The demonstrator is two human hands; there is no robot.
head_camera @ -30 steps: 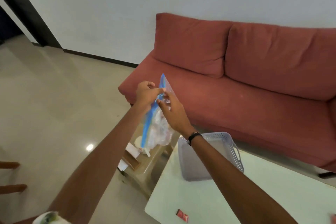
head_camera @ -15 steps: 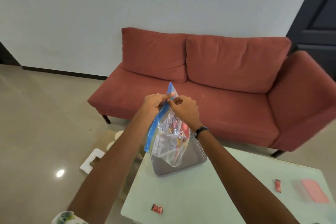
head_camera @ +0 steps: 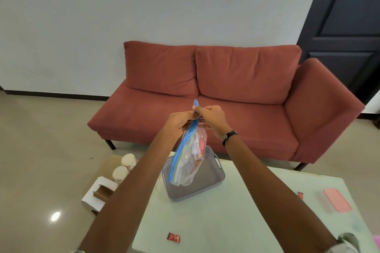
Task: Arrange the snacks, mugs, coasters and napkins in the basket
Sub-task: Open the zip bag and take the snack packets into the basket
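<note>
A clear zip bag [head_camera: 190, 158] with a blue seal strip hangs in the air, filled with wrapped snacks. My left hand [head_camera: 178, 123] and my right hand [head_camera: 211, 117] both pinch its top edge, one on each side of the seal. Right under the bag sits a grey perforated basket [head_camera: 207, 183] on the pale glass table [head_camera: 226, 222]. Two small red snack packets lie loose on the table, one near the front edge [head_camera: 173, 238] and one to the right [head_camera: 300, 194]. Two white mugs [head_camera: 123, 167] stand on a lower surface left of the table.
A pink flat item [head_camera: 337, 199] lies at the table's right side. A white cardboard box [head_camera: 98, 193] sits left of the table by the mugs. A red sofa [head_camera: 226, 96] stands behind the table, with a dark door [head_camera: 345, 26] at the right.
The view has swung right and back, bringing the whole sofa and table into sight. The bag now hangs over the basket; both hands stay pinched on its top.
</note>
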